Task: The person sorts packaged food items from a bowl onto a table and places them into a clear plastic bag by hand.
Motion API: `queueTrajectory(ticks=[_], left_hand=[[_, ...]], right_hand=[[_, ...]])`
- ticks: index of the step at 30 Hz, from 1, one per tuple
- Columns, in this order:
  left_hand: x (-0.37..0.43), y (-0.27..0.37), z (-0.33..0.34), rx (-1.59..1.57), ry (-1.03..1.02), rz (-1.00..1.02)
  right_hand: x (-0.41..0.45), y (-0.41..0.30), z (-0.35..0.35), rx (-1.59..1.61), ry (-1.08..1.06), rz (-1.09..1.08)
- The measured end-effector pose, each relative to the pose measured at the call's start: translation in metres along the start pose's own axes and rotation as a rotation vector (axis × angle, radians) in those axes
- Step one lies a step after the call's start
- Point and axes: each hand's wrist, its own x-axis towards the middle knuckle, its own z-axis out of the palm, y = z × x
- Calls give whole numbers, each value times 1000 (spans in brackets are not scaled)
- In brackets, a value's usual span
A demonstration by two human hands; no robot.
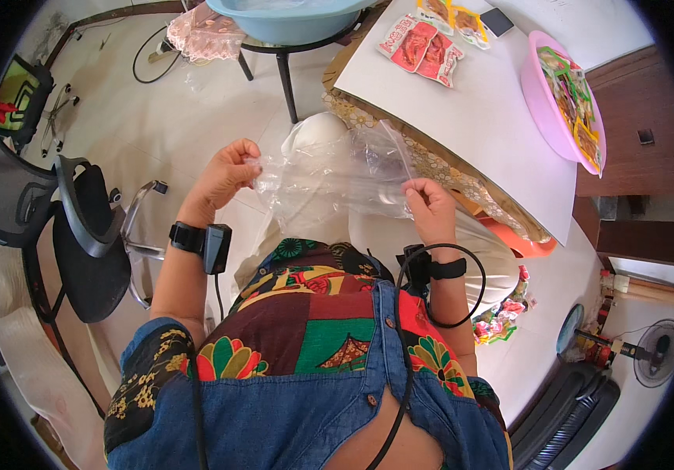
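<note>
A clear plastic bag [337, 182] is stretched sideways above my lap, between both hands. My left hand [225, 176] pinches its left end between thumb and fingers. Its right edge, which looks like a straight stiff rim, is pinched by my right hand [431, 205]. The bag looks flat and crinkled, with nothing plainly inside it. Beyond it, on the white table [460, 117], lie red-and-white food packets [419, 50] and yellow-and-white food packets [454, 20]. A pink plastic basin [533, 111] holding several more packets [569, 94] stands at the table's right side.
A blue basin [295, 23] rests on a black-legged stand at the top. Near the table's far edge is a dark phone-like object [496, 22]. An orange stool [525, 241] is partly under the table; colourful packets [498, 323] lie on the floor. Office chairs [87, 235] stand left.
</note>
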Motion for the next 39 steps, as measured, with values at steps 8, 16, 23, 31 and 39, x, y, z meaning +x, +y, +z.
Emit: queueTrajectory(ticks=[8, 16, 23, 31, 39], left_hand=[[0, 46, 42, 309, 130, 352], [25, 50, 116, 638, -174, 454], [25, 47, 138, 504, -183, 309], [14, 54, 164, 816, -129, 397], [6, 57, 163, 880, -115, 368]], right_hand=[[-9, -34, 6, -209, 31, -242], [-16, -54, 9, -134, -2, -241], [-9, -73, 3, -200, -193, -384], [0, -70, 25, -25, -70, -407], [1, -62, 26, 278, 89, -307]])
